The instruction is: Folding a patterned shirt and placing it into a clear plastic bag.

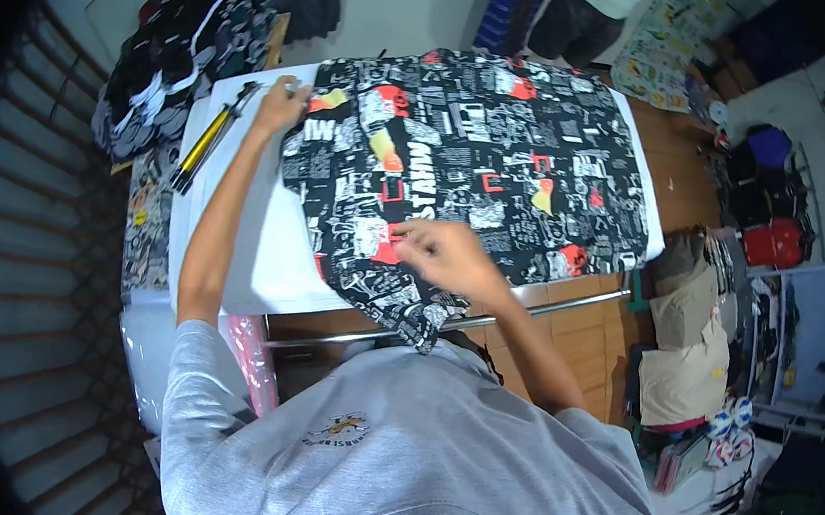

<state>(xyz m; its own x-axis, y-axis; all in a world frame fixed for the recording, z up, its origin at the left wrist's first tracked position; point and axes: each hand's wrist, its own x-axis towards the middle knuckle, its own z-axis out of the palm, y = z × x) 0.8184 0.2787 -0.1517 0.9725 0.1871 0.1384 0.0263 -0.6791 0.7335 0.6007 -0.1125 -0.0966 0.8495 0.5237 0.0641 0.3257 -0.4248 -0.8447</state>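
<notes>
A black printed cloth (476, 158) with white, red and yellow patterns lies spread over a white tabletop (262, 249). Its near corner hangs in folds over the front edge, against my shirt. My left hand (283, 104) is at the cloth's far left edge, fingers bent; whether they pinch the fabric is unclear. Blurred, my right hand (450, 258) is over the near part of the cloth with its fingers curled. I cannot make out whether anything is held there. A long yellow-and-black tool (210, 138) rests on the tabletop, left of my left forearm.
A metal rail (574, 299) runs along the table's front. Piled dark clothes (184, 60) stand beyond the left end. To the right are beige folded garments (684, 361), a red bag (774, 243) and several small balls (729, 434). A mannequin (585, 15) stands behind the table.
</notes>
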